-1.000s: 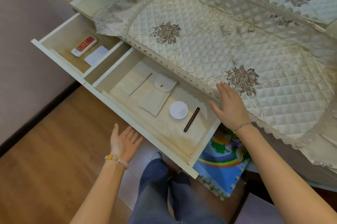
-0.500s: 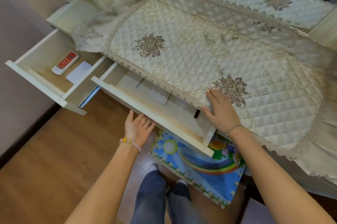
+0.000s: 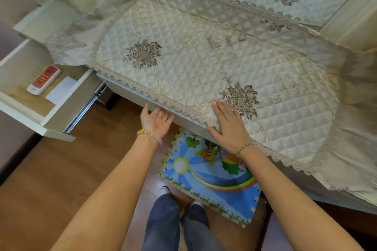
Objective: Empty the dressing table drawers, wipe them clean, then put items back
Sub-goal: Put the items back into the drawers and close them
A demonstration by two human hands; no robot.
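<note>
Change: the middle drawer (image 3: 155,103), half out half a second ago, has been pushed shut; its contents are no longer seen.
Head view, left hand (image 3: 157,122): palm and fingers are laid flat against the middle drawer's front, just under the lace edge; the grip is released, nothing is held.
Head view, right hand (image 3: 228,128): it is spread flat on the cloth (image 3: 204,56) at the tabletop's front edge, beside an embroidered flower; the grip is released.
Left drawer (image 3: 22,112): it is pulled out fully, with its metal slide exposed.
Left drawer contents: a red-and-white remote (image 3: 43,80) and a white card (image 3: 61,91) are lying side by side on the drawer bottom.
Floor: a coloured foam mat (image 3: 210,177) is lying under the tabletop, by the person's feet.
Mirror: a reflected hand is seen at the top.
</note>
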